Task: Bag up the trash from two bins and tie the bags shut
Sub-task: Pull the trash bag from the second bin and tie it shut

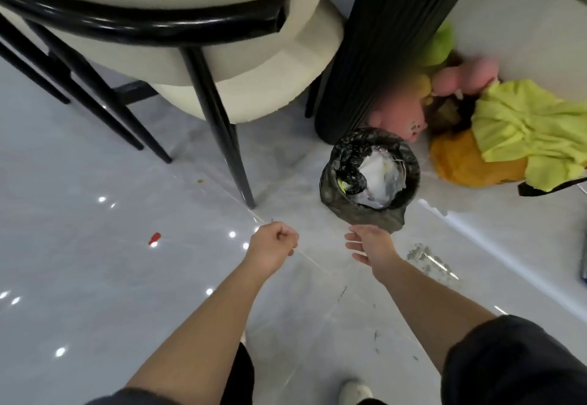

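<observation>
A small round bin lined with a black trash bag [409,163] stands on the floor beside a dark ribbed table base. White crumpled paper and plastic trash [379,175] fills it near the rim. The bag's loose edge [381,218] hangs over the near side. My right hand [370,242] is just below that edge, fingers apart, holding nothing and not touching the bag. My left hand [274,244] is curled into a loose fist to the left of the bin, apart from it, with nothing visible in it.
A cream chair with black legs [222,137] stands left of the bin. The black ribbed table base [374,48] rises behind it. Plush toys and yellow-green cloth [521,131] lie to the right. A small red piece [154,238] and debris [425,258] lie on the glossy tile floor.
</observation>
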The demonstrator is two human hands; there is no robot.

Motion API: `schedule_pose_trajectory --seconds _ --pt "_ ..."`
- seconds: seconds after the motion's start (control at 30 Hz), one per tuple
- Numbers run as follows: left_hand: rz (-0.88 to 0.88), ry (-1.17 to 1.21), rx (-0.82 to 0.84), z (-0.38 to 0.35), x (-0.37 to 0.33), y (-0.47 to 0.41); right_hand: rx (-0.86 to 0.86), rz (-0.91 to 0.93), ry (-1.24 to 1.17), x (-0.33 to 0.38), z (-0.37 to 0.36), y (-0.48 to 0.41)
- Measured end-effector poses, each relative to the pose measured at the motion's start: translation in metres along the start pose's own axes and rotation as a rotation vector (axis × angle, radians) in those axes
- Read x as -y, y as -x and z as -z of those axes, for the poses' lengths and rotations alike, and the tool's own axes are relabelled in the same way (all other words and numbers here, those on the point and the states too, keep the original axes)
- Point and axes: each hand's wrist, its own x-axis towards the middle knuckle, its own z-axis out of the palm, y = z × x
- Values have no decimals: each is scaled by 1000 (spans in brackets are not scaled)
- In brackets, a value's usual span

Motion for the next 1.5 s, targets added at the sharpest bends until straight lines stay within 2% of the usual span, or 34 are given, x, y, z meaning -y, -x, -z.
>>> schedule_pose_trajectory --seconds 0.13,0.27,0.43,0.5,0.67,0.73,0.87,1.0,1.1,1.2,1.3,1.4,1.5 --pt "20 32 -23 -44 12 -40 -132 -45 -59 -17 40 -62" --pt "135 71 47 -93 33 -95 -298 -49 -203 -37 71 -131" --pt "215 143 50 -145 46 -157 -221 -77 -342 -44 80 -198" --pt "265 277 40 -160 47 -178 -173 -60 -447 -47 82 -215" --pt "273 869 101 -178 39 -209 -130 56 -674 -41 85 -242" --pt "277 917 67 -177 36 -213 -89 118 -723 -37 82 -239" --pt "309 736 33 -161 35 -204 -54 123 -668 -37 77 -227" --pt "223 446 18 -128 21 -190 -3 120 -754 -27 79 -226" --pt "159 304 -23 -106 10 -181 -52 138 -766 -18 86 -226" --pt "171 112 -36 -89 6 -171 -221 163 -631 -20 91 -222" --pt "256 -104 102 -66 4 -160 -270 215 -529 -22 97 -217" --pt "334 -268 230 -42 -3 -152 -158 125 -467 -18 104 -214" --pt "313 -215 139 -37 -5 -154 24 13 -359 -12 105 -216"
